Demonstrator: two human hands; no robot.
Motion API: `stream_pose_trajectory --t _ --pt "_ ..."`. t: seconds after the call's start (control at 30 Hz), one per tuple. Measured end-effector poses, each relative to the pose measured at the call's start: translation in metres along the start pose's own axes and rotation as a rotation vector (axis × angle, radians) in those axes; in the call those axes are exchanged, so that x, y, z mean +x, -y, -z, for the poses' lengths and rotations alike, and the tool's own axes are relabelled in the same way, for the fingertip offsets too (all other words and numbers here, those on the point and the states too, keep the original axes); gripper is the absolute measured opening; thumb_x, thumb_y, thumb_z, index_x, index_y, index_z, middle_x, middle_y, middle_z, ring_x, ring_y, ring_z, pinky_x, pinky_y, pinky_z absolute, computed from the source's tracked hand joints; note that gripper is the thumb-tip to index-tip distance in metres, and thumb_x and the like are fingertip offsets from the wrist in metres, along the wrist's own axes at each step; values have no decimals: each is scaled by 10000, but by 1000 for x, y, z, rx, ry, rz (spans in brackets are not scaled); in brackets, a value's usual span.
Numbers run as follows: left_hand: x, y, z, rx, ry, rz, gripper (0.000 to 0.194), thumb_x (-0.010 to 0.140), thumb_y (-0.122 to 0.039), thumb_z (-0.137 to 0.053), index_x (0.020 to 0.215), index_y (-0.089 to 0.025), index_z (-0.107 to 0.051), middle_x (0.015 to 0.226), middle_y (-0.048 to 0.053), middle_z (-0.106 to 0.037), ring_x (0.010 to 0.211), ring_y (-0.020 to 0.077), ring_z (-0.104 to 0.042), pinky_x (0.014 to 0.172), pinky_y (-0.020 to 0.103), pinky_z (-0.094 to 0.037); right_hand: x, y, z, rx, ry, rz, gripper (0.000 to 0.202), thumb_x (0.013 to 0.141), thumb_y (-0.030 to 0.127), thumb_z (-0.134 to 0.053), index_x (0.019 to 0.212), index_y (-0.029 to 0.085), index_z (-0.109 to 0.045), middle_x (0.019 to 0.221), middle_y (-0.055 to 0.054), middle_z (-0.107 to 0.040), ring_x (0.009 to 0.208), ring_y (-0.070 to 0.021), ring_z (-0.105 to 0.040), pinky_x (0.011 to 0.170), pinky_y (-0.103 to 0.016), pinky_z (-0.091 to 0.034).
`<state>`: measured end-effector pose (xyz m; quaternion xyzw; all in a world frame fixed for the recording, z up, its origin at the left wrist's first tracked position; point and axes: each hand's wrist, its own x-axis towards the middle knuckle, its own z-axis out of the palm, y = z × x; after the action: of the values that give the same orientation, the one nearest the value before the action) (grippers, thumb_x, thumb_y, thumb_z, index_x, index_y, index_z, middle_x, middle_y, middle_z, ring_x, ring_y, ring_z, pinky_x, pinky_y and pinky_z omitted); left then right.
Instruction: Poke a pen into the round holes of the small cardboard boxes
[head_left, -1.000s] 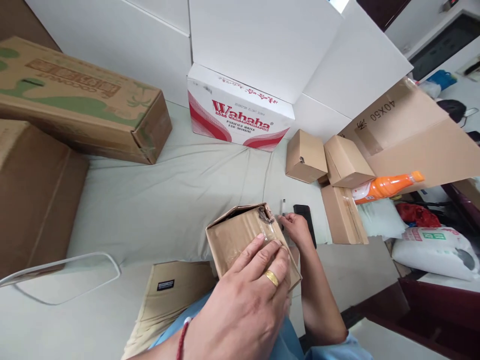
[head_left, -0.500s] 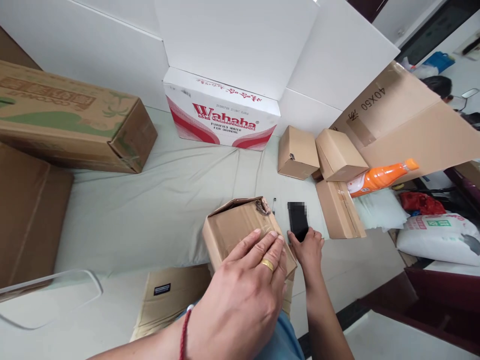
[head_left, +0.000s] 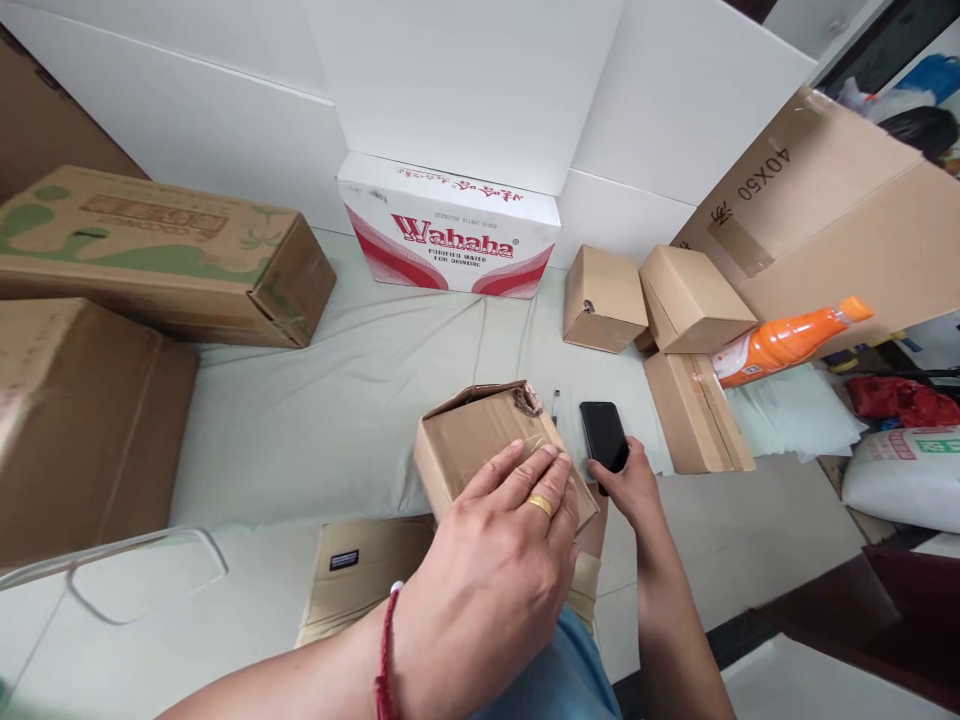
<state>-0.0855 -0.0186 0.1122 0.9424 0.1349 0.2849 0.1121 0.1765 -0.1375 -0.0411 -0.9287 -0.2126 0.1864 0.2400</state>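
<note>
My left hand lies flat on top of a small brown cardboard box, its fingers stretched out and close together. A gold ring and a red cord bracelet are on this hand and wrist. The near right corner of the box top is dark and torn. To the right of the box, my right hand grips the lower end of a black phone, thumb on the left edge and fingers on the right. Between box and phone lies a thin dark stick-like item, partly hidden by the box.
A white and red Wahaha carton stands at the back of the cloth-covered surface. Larger cartons fill the left. On the right are several small boxes and an orange bottle lying tilted.
The camera view has shifted, so most things sit a little further right. Both hands keep nearly the same places on the box and the phone.
</note>
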Motion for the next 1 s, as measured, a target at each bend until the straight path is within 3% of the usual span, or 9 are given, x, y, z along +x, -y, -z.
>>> stream_pose_trajectory --t 0.13,0.27,0.43,0.57,0.73,1.0 --pt "2 -1 -1 15 21 -7 331 1020 -244 -585 1258 -100 -764 1380 123 -779 1287 296 -744 1145 513 -623 -18 9 19 498 124 10 968 686 596 -869 1482 186 -504 1081 -72 -751 988 -279 -722 832 -402 -592" --pt "1 1 0 -29 11 -10 319 1022 -231 -583 1251 -80 -746 1361 141 -778 1287 313 -741 1146 540 -629 -59 42 45 692 70 170 904 744 514 -896 1506 218 -508 1150 -82 -740 1071 -261 -714 900 -390 -593" --pt "1 2 5 -158 -88 43 232 1039 -313 -626 947 -134 -743 992 105 -786 1074 292 -789 1100 506 -665 -112 91 65 562 -79 360 920 752 468 -902 1549 236 -506 1392 -146 -701 1262 -314 -692 1058 -454 -581" --pt "-1 5 9 -201 -136 33 208 987 -174 -577 882 -108 -744 914 126 -752 1014 286 -783 1113 495 -658 -135 117 63 457 -165 454 923 761 464 -898 1567 235 -511 1439 -160 -682 1301 -342 -693 1085 -492 -598" --pt "-5 11 11 -235 -166 7 241 945 -97 -526 934 -66 -765 927 148 -766 1024 292 -787 1143 492 -643 -144 130 61 392 -73 492 917 787 478 -909 1576 242 -506 1391 -155 -720 1182 -337 -764 1006 -504 -659" --pt "-8 13 9 -275 -233 32 225 917 -84 -557 966 -60 -776 970 153 -790 1036 282 -796 1198 474 -608 -144 134 62 388 24 471 938 788 490 -928 1593 281 -493 1431 -140 -716 1233 -345 -754 1055 -535 -650"
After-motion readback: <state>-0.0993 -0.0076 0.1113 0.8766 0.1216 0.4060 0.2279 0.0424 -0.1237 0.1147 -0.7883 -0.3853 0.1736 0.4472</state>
